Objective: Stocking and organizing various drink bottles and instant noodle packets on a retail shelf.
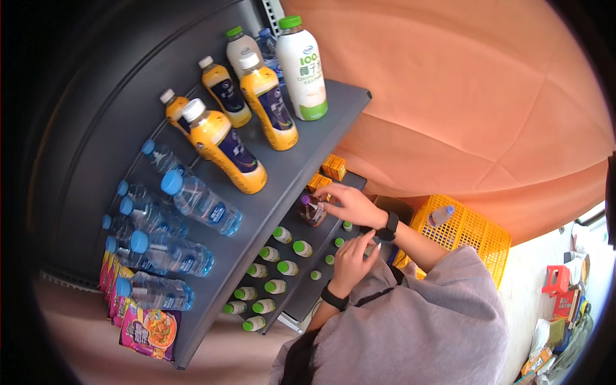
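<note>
My right hand (353, 206) reaches over the lower shelf, thumb and fingers apart beside a dark drink bottle with a purple cap (313, 215). Its fingertips overlap the bottle's edge in view; whether they touch it I cannot tell. The bottle stands on the shelf, in front of small orange cartons (334, 166). My left hand (351, 263) holds nothing, its thumb apart from the fingers. One of its fingertips appears close to the black watch (388, 227) on my right wrist. Several green-capped bottles (288, 268) stand in rows to the left of my hands.
The upper grey shelf (284, 192) juts out above, bearing clear water bottles (207, 202), yellow bottles (231, 154), a large white coconut drink bottle (303, 72) and noodle packets (149, 332). A yellow plastic crate (462, 226) and a red stool (556, 279) are on the right.
</note>
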